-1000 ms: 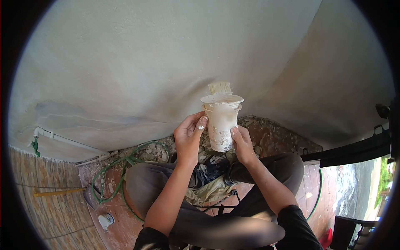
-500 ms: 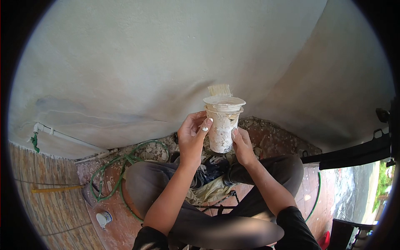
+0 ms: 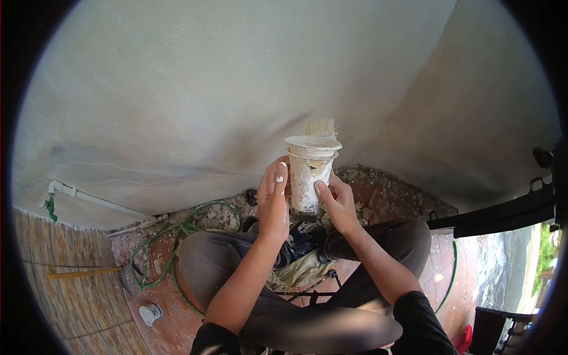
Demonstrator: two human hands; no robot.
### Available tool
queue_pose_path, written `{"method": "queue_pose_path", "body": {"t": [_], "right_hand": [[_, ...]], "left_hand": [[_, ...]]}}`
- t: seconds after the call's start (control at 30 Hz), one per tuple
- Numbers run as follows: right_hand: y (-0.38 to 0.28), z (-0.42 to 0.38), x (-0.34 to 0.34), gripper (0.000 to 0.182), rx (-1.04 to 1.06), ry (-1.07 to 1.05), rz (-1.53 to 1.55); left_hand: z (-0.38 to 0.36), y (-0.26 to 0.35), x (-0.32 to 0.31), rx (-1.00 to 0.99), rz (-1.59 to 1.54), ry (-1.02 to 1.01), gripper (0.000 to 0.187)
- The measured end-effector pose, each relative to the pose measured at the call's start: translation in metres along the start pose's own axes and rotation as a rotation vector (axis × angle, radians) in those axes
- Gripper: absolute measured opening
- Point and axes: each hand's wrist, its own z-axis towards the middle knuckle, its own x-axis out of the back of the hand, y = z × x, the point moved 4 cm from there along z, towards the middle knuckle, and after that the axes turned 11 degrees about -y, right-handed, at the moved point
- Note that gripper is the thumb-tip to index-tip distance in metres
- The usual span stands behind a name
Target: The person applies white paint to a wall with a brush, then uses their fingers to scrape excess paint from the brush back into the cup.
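Observation:
A white plastic cup (image 3: 305, 184), smeared with dried paint or plaster, is held upright in front of the wall; its doubled rim looks like nested cups. Behind the rim, the pale bristles of a brush (image 3: 319, 126) stick up, the handle hidden. My left hand (image 3: 274, 204) wraps the cup's left side, thumb pointing up with white smears on it and the other fingers mostly hidden behind. On the opposite side, my right hand (image 3: 339, 206) grips the cup with its thumb pressed on the front. The cup's contents cannot be made out.
A plastered wall (image 3: 236, 71) rises ahead, with rubble (image 3: 367, 183) along its foot. To the left are a pipe with a green tap (image 3: 51, 207), a coiled green hose (image 3: 142, 254) and a small white tub (image 3: 150, 313). A black object (image 3: 497, 210) juts in from the right.
The cup has turned in my hands and shifted slightly left, while the bristles now show further right behind it. My right thumb has moved onto the cup's front; my left thumb has straightened upward.

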Motion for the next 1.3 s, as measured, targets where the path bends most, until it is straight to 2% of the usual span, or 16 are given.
{"method": "queue_pose_path", "body": {"t": [0.07,0.1,0.2,0.27,0.4,0.47,0.5,0.67,0.73,0.87,0.93,0.97,1.07,1.3], "right_hand": [[0.002,0.001,0.01,0.044,-0.004,0.116,-0.249],[-0.001,0.002,0.011,0.044,-0.007,0.122,-0.247],[-0.019,0.002,0.013,0.044,0.086,0.233,-0.322],[-0.031,0.001,0.014,0.043,0.148,0.265,-0.549],[-0.034,0.001,0.013,0.041,0.231,0.291,-0.609],[-0.033,-0.001,0.013,0.039,0.118,0.269,-0.586],[-0.031,0.001,0.013,0.031,0.186,0.28,-0.675],[-0.022,-0.002,0.019,0.029,0.155,0.286,-0.662],[-0.022,0.0,0.021,0.028,0.183,0.28,-0.467],[-0.031,0.001,0.023,0.033,0.21,0.308,-0.399],[-0.04,0.0,0.022,0.039,0.005,0.236,-0.53],[-0.04,0.0,0.023,0.039,0.005,0.236,-0.529],[-0.036,0.0,0.024,0.048,0.015,0.241,-0.542],[-0.03,-0.001,0.022,0.038,0.214,0.253,-0.346]], "left_hand": [[-0.001,0.003,-0.012,-0.054,0.161,-0.14,0.047],[-0.003,-0.001,-0.014,-0.026,0.164,-0.179,0.052],[-0.003,-0.008,-0.014,0.007,0.281,-0.28,0.048],[-0.002,-0.013,-0.011,0.061,0.21,-0.258,0.048],[-0.001,-0.02,-0.005,0.063,0.213,-0.231,0.047],[-0.002,-0.021,-0.006,0.062,0.207,-0.204,0.047],[-0.003,-0.019,-0.008,0.054,0.184,-0.165,0.049],[0.001,-0.022,0.001,0.075,0.149,-0.148,0.05],[0.002,-0.021,0.001,0.094,0.1,-0.151,0.05],[0.002,-0.021,0.002,0.092,0.017,-0.129,0.05],[0.0,-0.02,0.0,0.081,0.026,-0.136,0.05],[-0.001,-0.02,-0.002,0.081,0.04,-0.152,0.051],[-0.003,-0.022,-0.004,0.075,0.121,-0.181,0.054],[-0.006,-0.011,-0.009,-0.021,0.316,-0.286,0.059]]}}
